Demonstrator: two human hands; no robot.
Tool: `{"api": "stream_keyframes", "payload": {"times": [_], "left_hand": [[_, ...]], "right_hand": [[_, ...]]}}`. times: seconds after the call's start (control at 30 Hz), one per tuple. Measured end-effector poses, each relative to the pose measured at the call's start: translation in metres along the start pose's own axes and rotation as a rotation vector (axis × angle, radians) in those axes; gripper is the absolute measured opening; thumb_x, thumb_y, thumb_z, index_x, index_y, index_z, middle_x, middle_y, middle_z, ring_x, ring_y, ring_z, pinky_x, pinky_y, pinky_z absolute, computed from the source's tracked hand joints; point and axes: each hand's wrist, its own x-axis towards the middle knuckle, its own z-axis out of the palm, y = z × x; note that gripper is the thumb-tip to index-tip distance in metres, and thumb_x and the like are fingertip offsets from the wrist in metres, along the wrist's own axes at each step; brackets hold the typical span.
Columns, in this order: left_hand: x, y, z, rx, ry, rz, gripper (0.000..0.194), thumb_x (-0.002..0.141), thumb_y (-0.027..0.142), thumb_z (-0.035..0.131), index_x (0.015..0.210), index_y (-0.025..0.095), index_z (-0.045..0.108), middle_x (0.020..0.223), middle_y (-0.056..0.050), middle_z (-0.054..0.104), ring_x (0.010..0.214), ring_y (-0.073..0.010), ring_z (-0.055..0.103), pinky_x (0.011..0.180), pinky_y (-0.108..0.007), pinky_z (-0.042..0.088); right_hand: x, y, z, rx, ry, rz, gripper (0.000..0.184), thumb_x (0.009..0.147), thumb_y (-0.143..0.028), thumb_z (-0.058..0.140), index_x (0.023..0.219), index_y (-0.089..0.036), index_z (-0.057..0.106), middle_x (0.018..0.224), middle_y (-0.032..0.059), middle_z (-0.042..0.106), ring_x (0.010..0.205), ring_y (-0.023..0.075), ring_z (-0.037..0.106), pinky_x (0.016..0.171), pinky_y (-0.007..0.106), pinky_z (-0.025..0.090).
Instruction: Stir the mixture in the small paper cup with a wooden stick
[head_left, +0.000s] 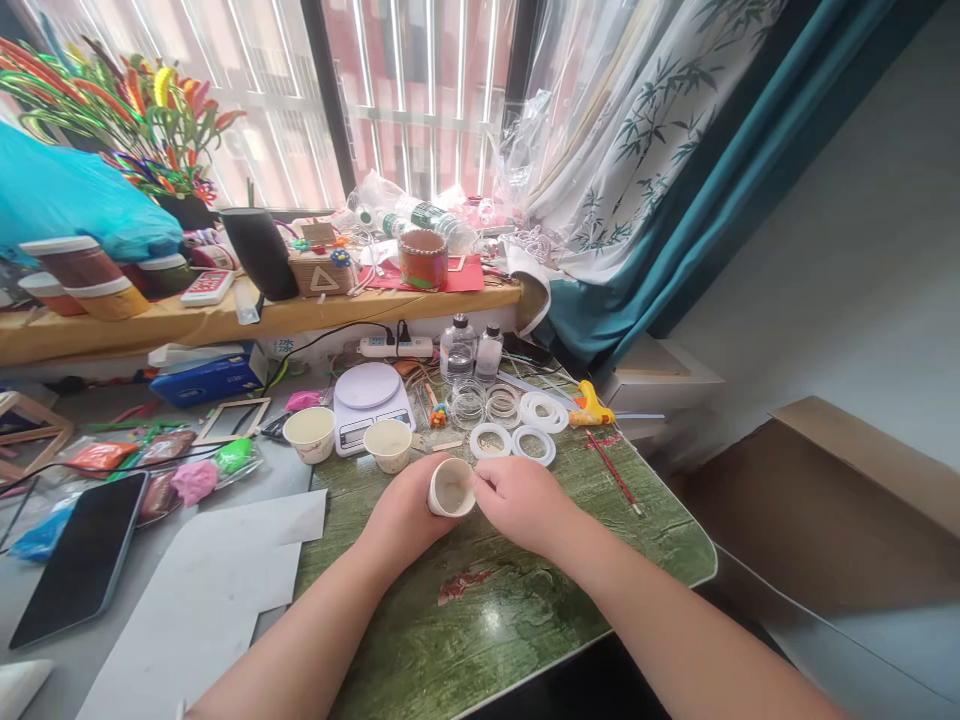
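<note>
My left hand point(409, 510) wraps around a small white paper cup point(451, 488) tilted on its side, with pale residue inside. My right hand point(521, 505) comes in from the other side, its fingertips at the cup's mouth; whether they pinch anything is hidden. Both hands are above a green wood-patterned tabletop point(487, 620). Just beyond them stand two more paper cups point(388, 445) point(310, 434) and a white kitchen scale point(367, 402). Clear plastic rings point(491, 440) lie to the far right of the cup.
Glass jars point(466, 404), bottles point(457, 347), a yellow glue gun point(589, 405) and a red paintbrush point(615, 473) lie beyond and right. Modelling clay packets point(193, 482), a black phone point(79, 560) and white card point(202, 600) lie left. A cardboard box point(825, 500) stands right.
</note>
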Motion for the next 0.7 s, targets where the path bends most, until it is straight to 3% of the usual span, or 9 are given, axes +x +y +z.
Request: {"api": "stream_keyframes", "payload": {"times": [0.07, 0.2, 0.33, 0.47, 0.6, 0.7], "left_hand": [[0.0002, 0.0015, -0.0004, -0.001, 0.001, 0.0, 0.033, 0.078, 0.026, 0.076, 0.11, 0.029, 0.067, 0.114, -0.004, 0.077, 0.098, -0.0277, 0.073, 0.082, -0.041, 0.061], [0.0006, 0.0033, -0.0008, -0.003, -0.001, 0.01, 0.032, 0.079, 0.022, 0.074, 0.109, 0.03, 0.067, 0.114, -0.003, 0.077, 0.098, -0.0265, 0.073, 0.081, -0.039, 0.06], [0.0008, 0.0025, -0.0011, 0.004, -0.005, 0.024, 0.03, 0.081, 0.023, 0.073, 0.109, 0.028, 0.067, 0.114, -0.004, 0.077, 0.098, -0.0269, 0.073, 0.078, -0.038, 0.059], [0.0011, 0.0024, -0.0021, 0.009, -0.008, 0.041, 0.029, 0.081, 0.026, 0.073, 0.109, 0.026, 0.067, 0.113, -0.006, 0.077, 0.099, -0.0276, 0.073, 0.079, -0.037, 0.059], [0.0013, 0.0032, -0.0024, 0.014, -0.014, 0.035, 0.029, 0.081, 0.025, 0.073, 0.108, 0.027, 0.068, 0.112, -0.005, 0.077, 0.097, -0.0267, 0.074, 0.077, -0.036, 0.059], [0.0011, 0.0028, -0.002, 0.019, -0.009, 0.033, 0.029, 0.082, 0.023, 0.073, 0.111, 0.026, 0.067, 0.114, -0.006, 0.077, 0.099, -0.0268, 0.074, 0.079, -0.036, 0.059]], "right_hand": [[0.0004, -0.0001, 0.0004, 0.034, -0.04, -0.015, 0.034, 0.098, -0.023, 0.052, 0.065, -0.019, 0.045, 0.062, -0.0029, 0.047, 0.062, 0.0121, 0.039, 0.059, 0.029, 0.02], [0.0009, 0.0007, 0.0006, 0.002, 0.048, -0.024, 0.034, 0.1, -0.026, 0.052, 0.067, -0.019, 0.044, 0.064, -0.003, 0.046, 0.063, 0.0122, 0.037, 0.059, 0.029, 0.02], [0.0013, 0.0016, 0.0033, 0.023, 0.007, -0.088, 0.032, 0.102, -0.026, 0.052, 0.071, -0.019, 0.047, 0.067, -0.0031, 0.051, 0.064, 0.0117, 0.039, 0.06, 0.028, 0.021], [0.0015, 0.0015, 0.0056, -0.034, 0.116, -0.112, 0.032, 0.102, -0.026, 0.053, 0.072, -0.018, 0.049, 0.071, -0.002, 0.051, 0.068, 0.0124, 0.04, 0.062, 0.028, 0.021], [0.0006, 0.0016, 0.0041, 0.023, 0.041, -0.125, 0.033, 0.101, -0.025, 0.052, 0.069, -0.019, 0.047, 0.067, -0.0032, 0.049, 0.064, 0.012, 0.04, 0.06, 0.028, 0.021], [0.0002, 0.0026, 0.0026, 0.001, 0.102, -0.132, 0.032, 0.102, -0.026, 0.052, 0.071, -0.019, 0.05, 0.07, -0.0022, 0.052, 0.067, 0.0128, 0.042, 0.062, 0.028, 0.022]]}}
